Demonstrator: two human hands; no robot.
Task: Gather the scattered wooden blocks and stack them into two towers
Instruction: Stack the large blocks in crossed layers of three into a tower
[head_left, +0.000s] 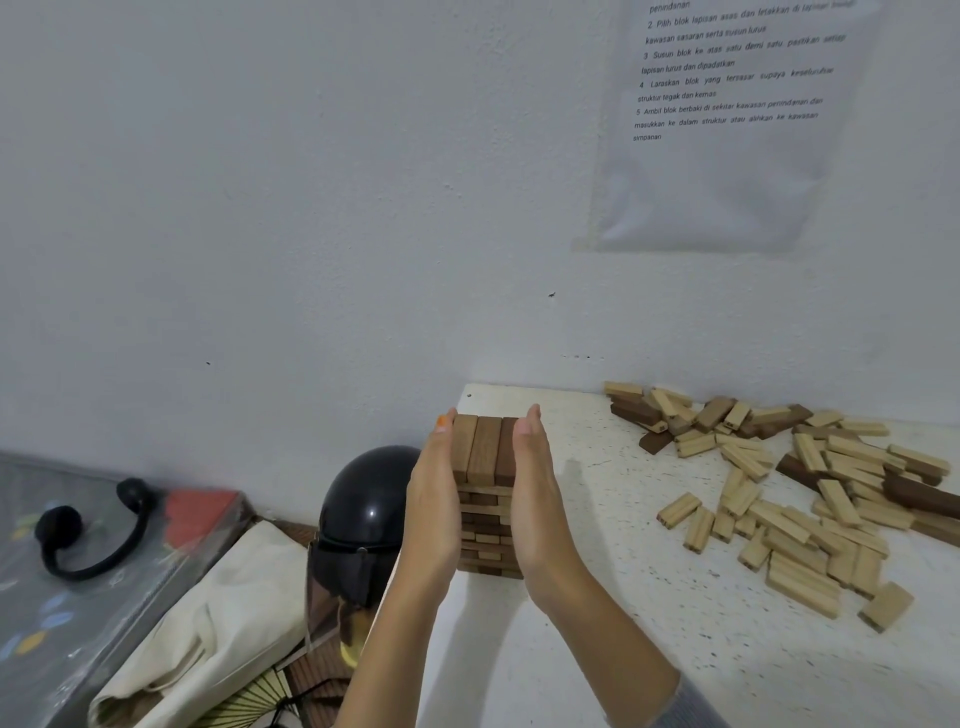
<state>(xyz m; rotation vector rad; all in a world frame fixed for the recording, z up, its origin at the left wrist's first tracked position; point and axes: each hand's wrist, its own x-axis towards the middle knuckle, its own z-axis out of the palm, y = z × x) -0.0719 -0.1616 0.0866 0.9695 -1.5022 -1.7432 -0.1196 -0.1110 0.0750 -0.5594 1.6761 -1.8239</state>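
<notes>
One tower of wooden blocks (485, 457) stands near the far left corner of the white table (613, 597). It has several crossed layers, with three blocks side by side on top. My left hand (434, 499) lies flat against the tower's left side, fingers straight. My right hand (535, 493) presses flat against its right side in the same way. A loose heap of light and dark blocks (795, 493) is scattered across the right half of the table, reaching back to the wall.
A black helmet (363, 525) sits just off the table's left edge, close to my left forearm. A cream cloth bag (218, 623) and black headphones (88, 535) lie further left. A printed sheet (727, 119) hangs on the white wall.
</notes>
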